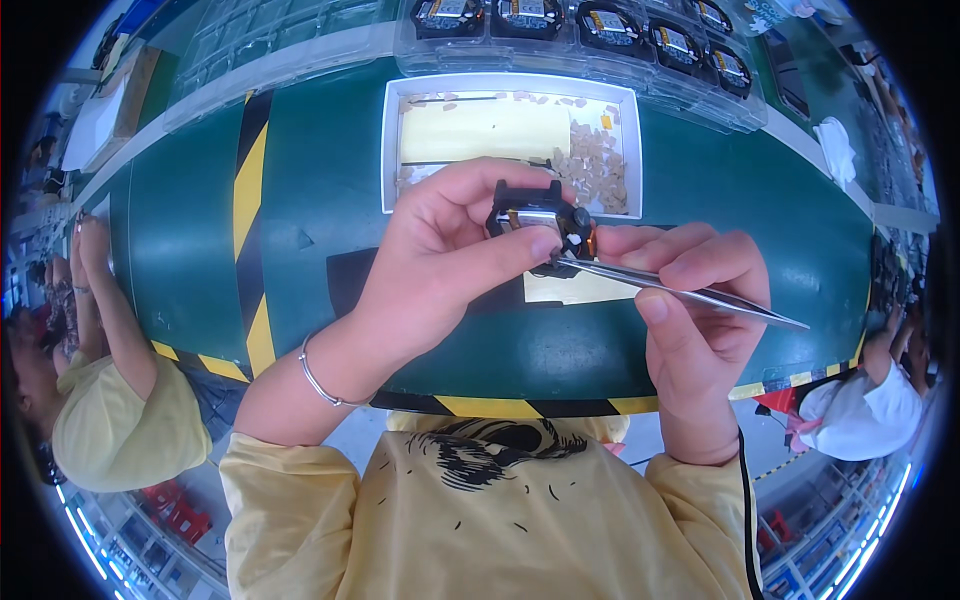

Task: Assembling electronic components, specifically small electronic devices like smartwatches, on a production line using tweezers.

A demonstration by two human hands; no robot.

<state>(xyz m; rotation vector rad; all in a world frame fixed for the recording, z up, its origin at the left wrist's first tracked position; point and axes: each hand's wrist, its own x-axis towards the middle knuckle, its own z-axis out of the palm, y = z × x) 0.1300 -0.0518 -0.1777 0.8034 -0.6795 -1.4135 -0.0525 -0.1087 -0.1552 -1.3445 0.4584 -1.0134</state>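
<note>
My left hand (pixel 445 255) grips a small black and silver part with an orange patch (pixel 540 215), held up above the green table (pixel 320 200). Thumb and fingers wrap around its left side. My right hand (pixel 695 300) pinches metal tweezers (pixel 680 290), whose tips touch the part's lower right side. A thin bracelet (pixel 318 378) circles my left wrist.
A white tray (pixel 392 150) with a yellow sheet and several small beige pieces lies behind my hands. Clear plastic trays (pixel 600 30) holding black parts line the far edge. A dark mat (pixel 350 280) lies under my hands. Other people sit at the left (pixel 110 400) and the right (pixel 870 400).
</note>
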